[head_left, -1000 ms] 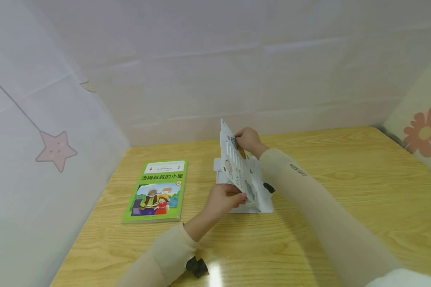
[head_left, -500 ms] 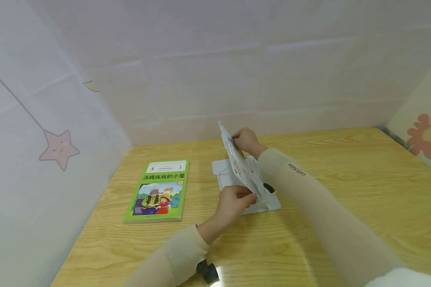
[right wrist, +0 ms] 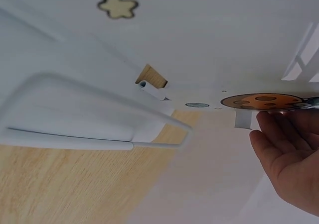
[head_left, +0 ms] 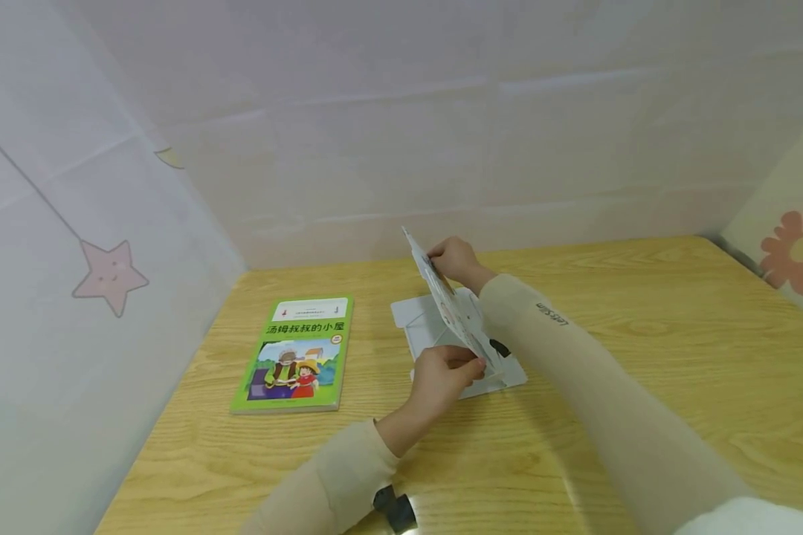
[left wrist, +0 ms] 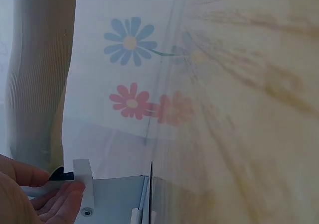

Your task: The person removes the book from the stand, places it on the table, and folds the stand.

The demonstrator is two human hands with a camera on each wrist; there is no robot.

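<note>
Near the centre, toward five o'clock, a thin white printed panel [head_left: 450, 306] leans at a tilt above a flat white base plate [head_left: 423, 332] on a yellow wood-grain table [head_left: 642, 334]. A person's right hand [head_left: 456, 260] pinches the panel at one o'clock; the left hand [head_left: 438, 377] pinches its lower end at five o'clock. Well apart, at eight o'clock, a green rectangular book [head_left: 293, 355] lies face-up. Pale creased sheeting [head_left: 388, 148] backs everything, with a pink star [head_left: 110, 279] at nine o'clock and a red-petalled flower [head_left: 801, 250] at three.
</note>
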